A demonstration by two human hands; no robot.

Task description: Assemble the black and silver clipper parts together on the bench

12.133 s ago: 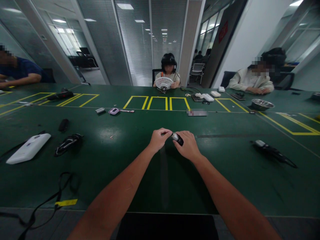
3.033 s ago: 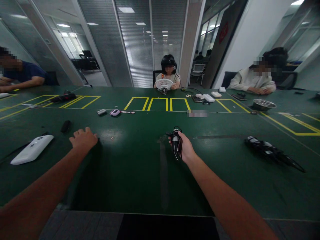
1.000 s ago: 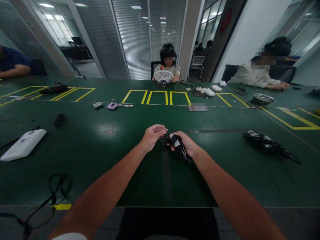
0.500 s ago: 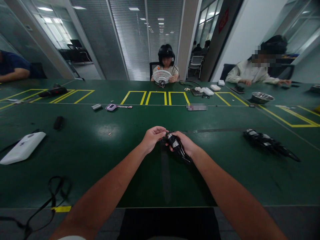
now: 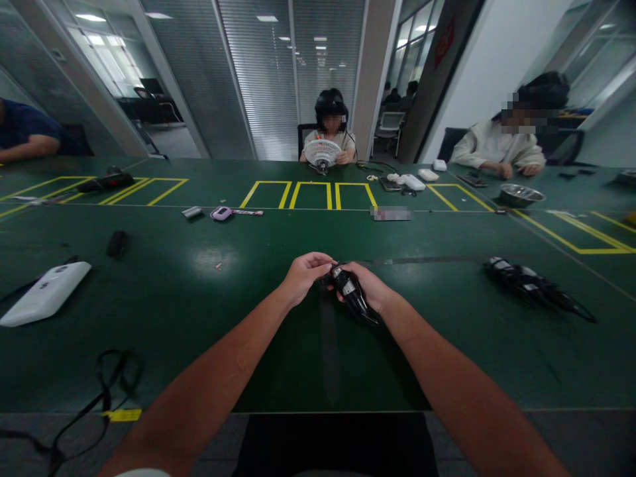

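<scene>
A glossy black bundle (image 5: pixel 356 298) with a pale label band, seemingly coiled cable, slants over the green table (image 5: pixel 278 358) in front of me. My right hand (image 5: pixel 365 283) is closed round its upper right side. At its far end, my left hand (image 5: pixel 309 273) pinches with thumb and fingers. A thin dark strand seems to lie in that pinch; the exact grip is too small to make out. Off to the right rests a similar black bundle (image 5: pixel 534 286) with pale labels.
On the left are a white power bank (image 5: pixel 47 293), a small black object (image 5: pixel 116 244) and a black strap (image 5: pixel 106 391) over the edge. A purple device (image 5: pixel 221 213) and a metal bowl (image 5: pixel 521 195) lie farther off. Opposite, a person holds a white fan (image 5: pixel 322 152).
My hands and the black bundle stay almost in place. The person at the far right has drawn their hands together on the table.
</scene>
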